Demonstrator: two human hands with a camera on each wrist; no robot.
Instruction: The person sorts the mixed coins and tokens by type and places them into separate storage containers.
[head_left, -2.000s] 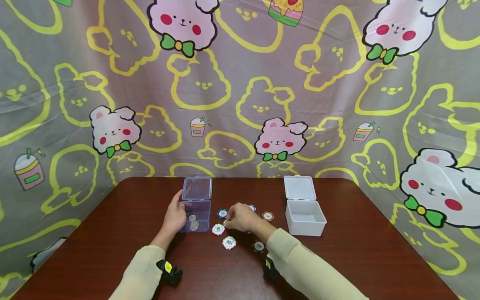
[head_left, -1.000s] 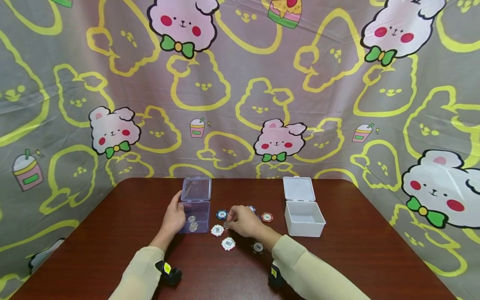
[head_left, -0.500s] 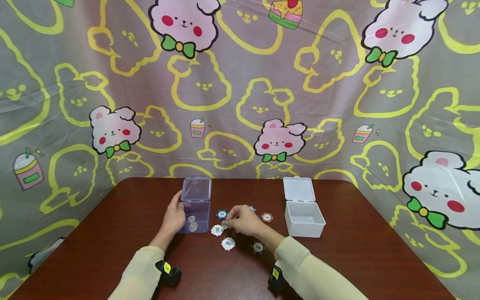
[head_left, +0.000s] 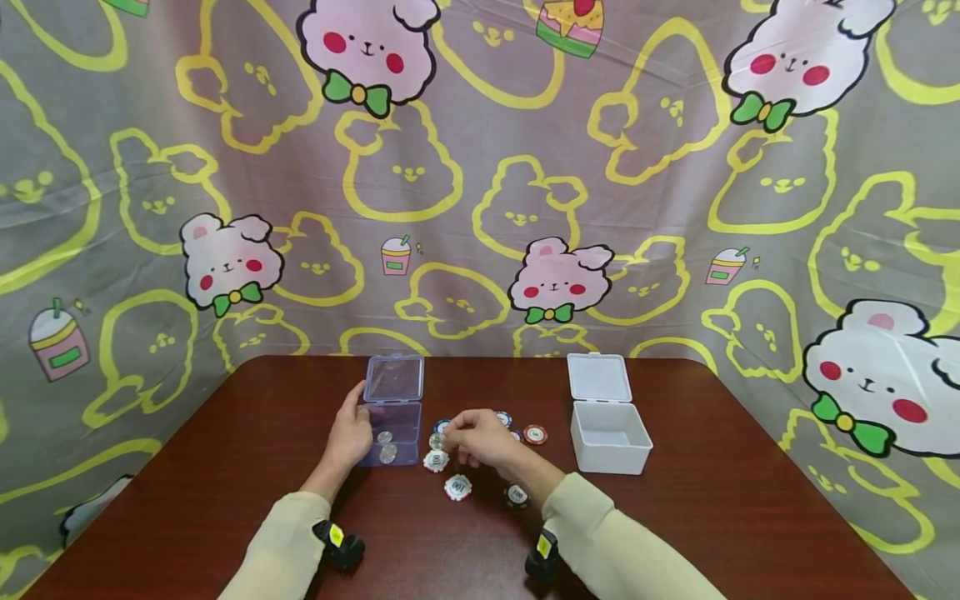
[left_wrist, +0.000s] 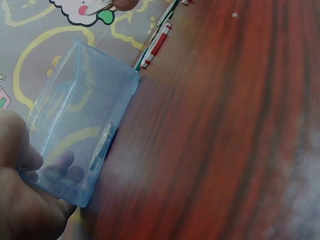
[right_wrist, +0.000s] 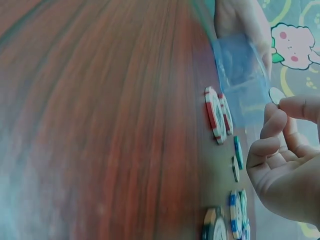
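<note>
My left hand (head_left: 351,432) grips the left wall of a clear bluish plastic box (head_left: 408,417), its lid standing open at the back. Two silver coins (head_left: 387,452) lie inside the box; seen from the left wrist, one coin (left_wrist: 102,142) lies flat on its floor. Between thumb and forefinger, my right hand (head_left: 486,440) pinches another silver coin (right_wrist: 276,95), raised above the table just right of the box. In the head view this coin overlaps the gap between a blue poker chip (head_left: 442,426) and a white poker chip (head_left: 436,461).
A white box (head_left: 611,450) with its lid open stands on the right. Around my right hand lie a red chip (head_left: 536,434), a black chip (head_left: 517,495), a second white chip (head_left: 458,487) and blue chips, some partly hidden. A patterned curtain (head_left: 465,200) hangs behind the table.
My right hand has picked the coin up from among the chips and moved it slightly left toward the clear box. The left hand keeps its hold on the box.
</note>
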